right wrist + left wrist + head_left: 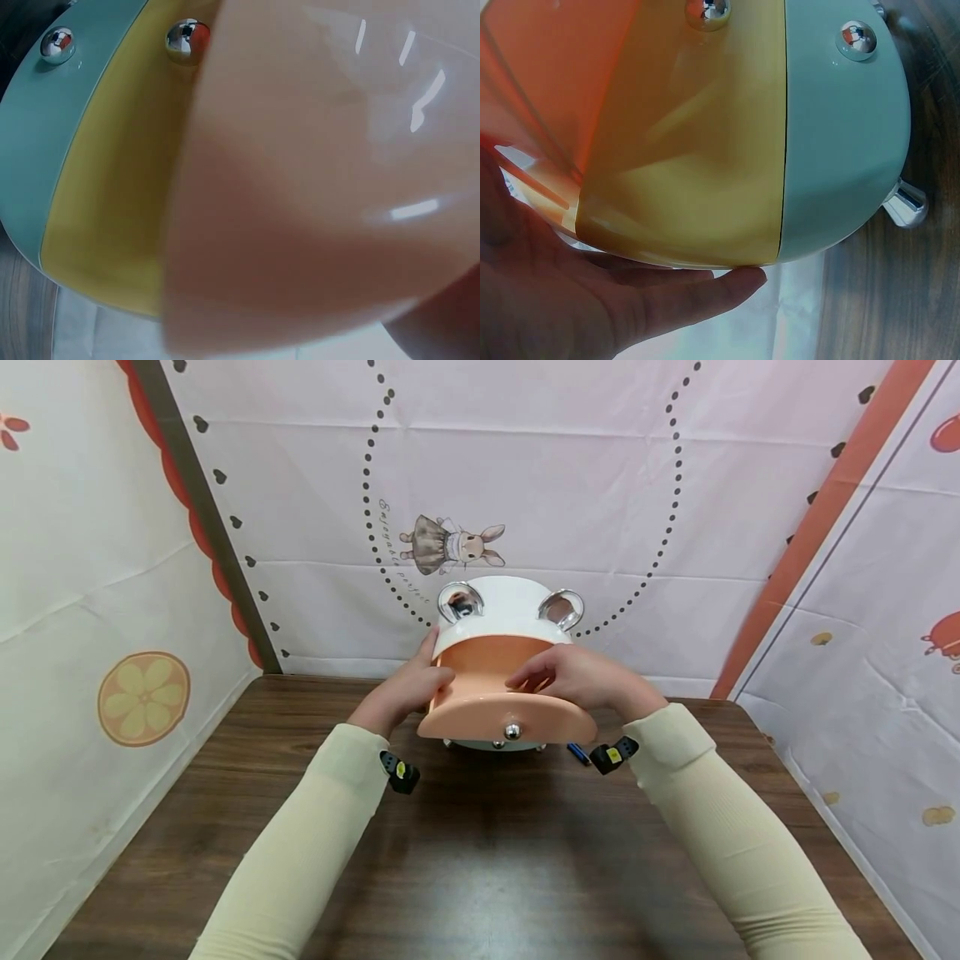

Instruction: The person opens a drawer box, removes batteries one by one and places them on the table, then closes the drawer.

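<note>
A small round-fronted drawer cabinet [498, 593] with two shiny ear shapes stands at the back of the table. Its top orange drawer [472, 716] is pulled out. Against the cabinet's left side rests my left hand [408, 689], its thumb by the drawer's left edge. The left wrist view shows its fingers [705, 300] fairly straight along the side of the yellow drawer [697, 150]. My right hand [581, 677] reaches over the orange drawer's right side, fingers bent down inside it. Whether those fingertips hold anything is hidden. The drawer front fills much of the right wrist view.
Below the yellow drawer is a pale green one [840, 135] with a chrome knob. Short metal feet [907, 204] carry the cabinet. A blue pen-like object [578, 753] lies on the dark wooden table [480, 860], right of the cabinet. Printed cloth [525, 485] hangs behind.
</note>
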### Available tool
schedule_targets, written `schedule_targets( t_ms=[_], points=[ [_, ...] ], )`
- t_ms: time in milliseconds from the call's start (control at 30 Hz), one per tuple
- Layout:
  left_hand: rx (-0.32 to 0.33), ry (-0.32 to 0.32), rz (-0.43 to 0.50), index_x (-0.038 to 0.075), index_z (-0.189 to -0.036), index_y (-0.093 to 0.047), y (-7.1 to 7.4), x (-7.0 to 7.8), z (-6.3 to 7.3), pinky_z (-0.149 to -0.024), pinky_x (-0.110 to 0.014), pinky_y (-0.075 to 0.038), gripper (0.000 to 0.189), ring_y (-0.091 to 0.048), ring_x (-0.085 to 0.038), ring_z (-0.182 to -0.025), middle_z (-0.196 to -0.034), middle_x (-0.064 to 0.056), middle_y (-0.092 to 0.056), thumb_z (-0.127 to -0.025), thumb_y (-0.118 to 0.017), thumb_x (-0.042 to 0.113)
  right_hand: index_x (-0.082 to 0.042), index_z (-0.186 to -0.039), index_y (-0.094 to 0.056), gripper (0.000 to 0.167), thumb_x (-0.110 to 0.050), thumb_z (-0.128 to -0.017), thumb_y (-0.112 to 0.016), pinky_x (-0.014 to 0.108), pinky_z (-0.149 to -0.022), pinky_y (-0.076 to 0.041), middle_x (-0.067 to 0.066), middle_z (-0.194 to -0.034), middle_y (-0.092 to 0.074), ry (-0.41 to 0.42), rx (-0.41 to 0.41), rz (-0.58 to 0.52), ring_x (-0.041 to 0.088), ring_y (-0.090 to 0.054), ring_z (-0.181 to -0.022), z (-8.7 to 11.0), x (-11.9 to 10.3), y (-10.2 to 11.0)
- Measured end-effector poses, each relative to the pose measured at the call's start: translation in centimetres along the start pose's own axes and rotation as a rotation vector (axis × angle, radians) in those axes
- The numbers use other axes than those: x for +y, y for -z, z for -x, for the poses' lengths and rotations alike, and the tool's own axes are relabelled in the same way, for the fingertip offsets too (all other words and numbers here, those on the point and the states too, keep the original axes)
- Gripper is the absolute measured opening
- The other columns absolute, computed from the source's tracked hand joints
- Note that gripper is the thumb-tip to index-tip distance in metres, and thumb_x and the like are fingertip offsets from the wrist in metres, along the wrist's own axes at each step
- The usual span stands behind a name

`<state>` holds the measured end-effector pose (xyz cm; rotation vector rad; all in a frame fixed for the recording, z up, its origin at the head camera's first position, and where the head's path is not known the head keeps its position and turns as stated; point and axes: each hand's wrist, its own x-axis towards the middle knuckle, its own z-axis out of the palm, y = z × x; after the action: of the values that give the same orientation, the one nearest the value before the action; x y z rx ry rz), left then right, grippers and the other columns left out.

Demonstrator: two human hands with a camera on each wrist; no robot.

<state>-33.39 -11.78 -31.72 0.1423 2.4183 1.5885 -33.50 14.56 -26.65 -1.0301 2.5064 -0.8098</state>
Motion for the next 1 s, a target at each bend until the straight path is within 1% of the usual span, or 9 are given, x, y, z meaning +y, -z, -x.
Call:
schedule_targets(
  t_ms=[133, 267, 333, 500, 567, 667, 767, 833, 1000],
  points=[
    [-0.003, 0.002, -0.001, 0.040, -0.152, 0.017, 0.0, 0.0, 0.0, -0.064, -0.032, -0.048, 0.093, -0.045, -0.032, -0.116, -0.163, -0.007, -0.003, -0.088, -0.048, 0.020, -0.025, -0.108, -0.074, 0.026, -0.012, -0.087, -0.067, 0.034, -0.082, -0.052, -0.003, -0.100, -0.073, 0.012, -0.043, -0.004, 0.014, -0.067, -0.091, 0.0, -0.1, 0.1],
    [0.002, 0.003, -0.007, 0.041, -0.152, 0.017, 0.0, -0.1, -0.1, -0.066, -0.032, -0.048, 0.093, -0.042, -0.032, -0.121, -0.163, -0.006, -0.003, -0.088, -0.048, 0.021, -0.025, -0.106, -0.074, 0.025, -0.011, -0.088, -0.065, 0.034, -0.082, -0.053, -0.005, -0.098, -0.073, 0.026, -0.087, -0.018, 0.015, -0.066, -0.090, -0.2, -0.1, 0.2],
    [0.001, 0.006, -0.003, 0.041, -0.152, 0.016, -0.1, -0.1, -0.2, -0.064, -0.032, -0.048, 0.093, -0.045, -0.032, -0.116, -0.162, -0.007, -0.005, -0.088, -0.048, 0.021, -0.024, -0.107, -0.074, 0.024, -0.012, -0.089, -0.065, 0.034, -0.083, -0.053, -0.005, -0.099, -0.073, 0.036, -0.107, -0.016, 0.014, -0.066, -0.091, -0.4, -0.2, 0.3],
    [0.000, 0.017, 0.002, 0.041, -0.152, 0.016, -0.1, -0.2, -0.3, -0.058, -0.030, -0.045, 0.093, -0.052, -0.030, -0.093, -0.159, -0.010, -0.013, -0.088, -0.048, 0.019, -0.024, -0.108, -0.075, 0.022, -0.017, -0.089, -0.067, 0.033, -0.081, -0.053, -0.006, -0.097, -0.073, 0.066, -0.168, -0.008, 0.014, -0.065, -0.089, -1.0, -0.6, 0.3],
    [0.002, 0.021, 0.000, 0.042, -0.152, 0.016, -0.1, -0.2, -0.3, -0.058, -0.030, -0.045, 0.093, -0.052, -0.028, -0.090, -0.158, -0.010, -0.014, -0.088, -0.048, 0.018, -0.025, -0.107, -0.075, 0.021, -0.017, -0.089, -0.067, 0.032, -0.079, -0.052, -0.006, -0.096, -0.073, 0.073, -0.189, -0.005, 0.014, -0.064, -0.087, -1.2, -0.7, 0.2],
    [0.003, 0.023, 0.000, 0.041, -0.152, 0.016, -0.1, -0.3, -0.2, -0.058, -0.030, -0.045, 0.093, -0.051, -0.028, -0.091, -0.158, -0.011, -0.014, -0.088, -0.048, 0.018, -0.024, -0.103, -0.076, 0.019, -0.016, -0.089, -0.066, 0.030, -0.075, -0.051, -0.006, -0.093, -0.073, 0.071, -0.209, 0.006, 0.013, -0.061, -0.083, -1.5, -0.8, 0.3],
    [0.002, 0.017, 0.002, 0.041, -0.152, 0.016, -0.1, -0.3, -0.3, -0.060, -0.031, -0.046, 0.093, -0.051, -0.030, -0.098, -0.160, -0.009, -0.010, -0.088, -0.048, 0.019, -0.021, -0.098, -0.077, 0.016, -0.015, -0.090, -0.065, 0.028, -0.071, -0.049, -0.005, -0.088, -0.072, 0.064, -0.223, 0.011, 0.013, -0.058, -0.078, -1.6, -0.8, 0.4],
    [0.002, 0.008, -0.004, 0.040, -0.152, 0.017, -0.1, -0.3, -0.3, -0.062, -0.031, -0.047, 0.093, -0.049, -0.030, -0.105, -0.161, -0.008, -0.007, -0.088, -0.047, 0.020, -0.020, -0.093, -0.077, 0.015, -0.014, -0.090, -0.064, 0.027, -0.066, -0.046, -0.005, -0.083, -0.070, 0.063, -0.240, 0.018, 0.012, -0.055, -0.073, -1.6, -0.8, 0.5],
    [0.001, 0.006, -0.003, 0.040, -0.152, 0.017, 0.0, -0.1, -0.2, -0.061, -0.031, -0.047, 0.093, -0.050, -0.031, -0.104, -0.161, -0.009, -0.008, -0.088, -0.047, 0.020, -0.016, -0.078, -0.073, 0.022, -0.007, -0.090, -0.057, 0.024, -0.051, -0.038, -0.006, -0.065, -0.060, 0.040, -0.297, 0.039, 0.008, -0.044, -0.054, -1.5, -1.0, 0.7]
  ],
)
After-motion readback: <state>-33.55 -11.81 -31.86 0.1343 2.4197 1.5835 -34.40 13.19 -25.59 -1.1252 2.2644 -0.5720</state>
